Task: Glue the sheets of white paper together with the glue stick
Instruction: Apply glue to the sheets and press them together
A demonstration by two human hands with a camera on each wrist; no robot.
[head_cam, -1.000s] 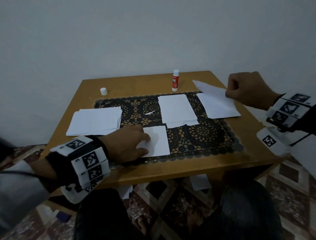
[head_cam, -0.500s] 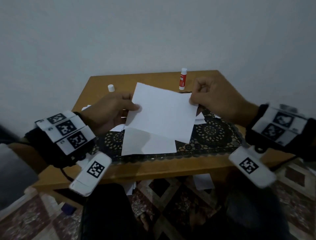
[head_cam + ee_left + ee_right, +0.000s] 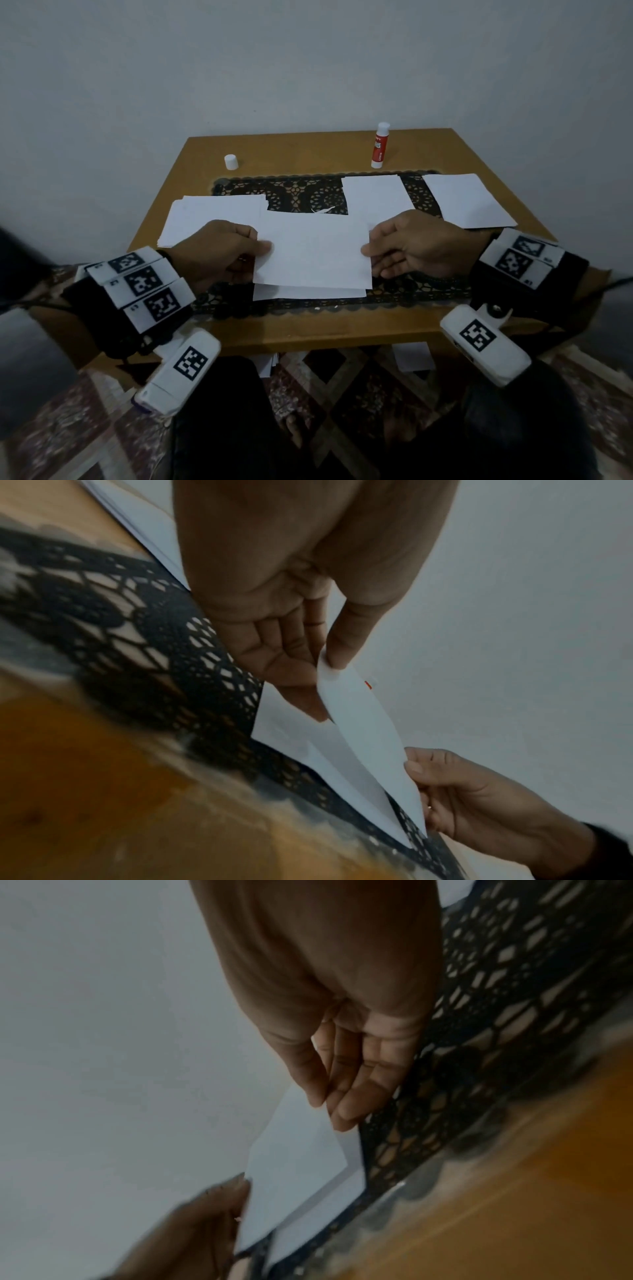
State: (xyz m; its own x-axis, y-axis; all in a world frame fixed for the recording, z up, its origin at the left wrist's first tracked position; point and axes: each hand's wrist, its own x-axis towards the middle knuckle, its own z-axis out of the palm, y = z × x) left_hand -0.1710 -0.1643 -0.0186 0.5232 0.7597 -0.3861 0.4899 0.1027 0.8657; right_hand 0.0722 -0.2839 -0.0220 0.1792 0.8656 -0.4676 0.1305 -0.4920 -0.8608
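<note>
We hold one white sheet [image 3: 313, 251] by its two side edges, our left hand [image 3: 222, 251] pinching one edge and our right hand [image 3: 416, 248] the other, just above a second sheet [image 3: 308, 293] lying on the black lace mat [image 3: 301, 195]. The paper is light and limp, bowing between our fingers, so edge pinches suit it. The glue stick [image 3: 380, 145] stands uncapped, it seems, near the table's [image 3: 325, 330] far edge.

A small wooden table [image 3: 342, 330] stands against a plain grey wall [image 3: 308, 61] in dim light, on a patterned red-brown carpet [image 3: 68, 438].
</note>
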